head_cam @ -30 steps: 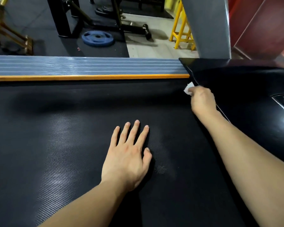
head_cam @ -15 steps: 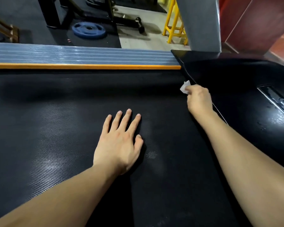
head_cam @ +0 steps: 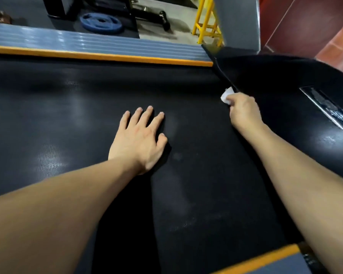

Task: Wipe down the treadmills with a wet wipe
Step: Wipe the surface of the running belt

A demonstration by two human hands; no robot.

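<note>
The person leans over the black treadmill belt [head_cam: 87,119] with both bare arms stretched out; the left hand [head_cam: 140,139] lies flat on the belt, palm down, fingers straight and a little spread, holding nothing; the right hand [head_cam: 244,111] is curled round a small white wet wipe [head_cam: 226,95], which sticks out past the knuckles and sits right at the seam where the belt meets the glossy black motor cover [head_cam: 285,86]; the wipe touches that edge, just beside a thin dark line running up the cover's rim; a silver badge [head_cam: 327,107] lies farther along the cover, well apart from the hand; beyond the belt runs an orange strip [head_cam: 99,55] and a ribbed grey side rail [head_cam: 87,41]; past that, on the gym floor, lies a blue weight plate [head_cam: 101,23], with a yellow stool [head_cam: 206,20] near a grey pillar [head_cam: 238,20]; another orange strip [head_cam: 265,258] shows at the near edge, by the right forearm.
</note>
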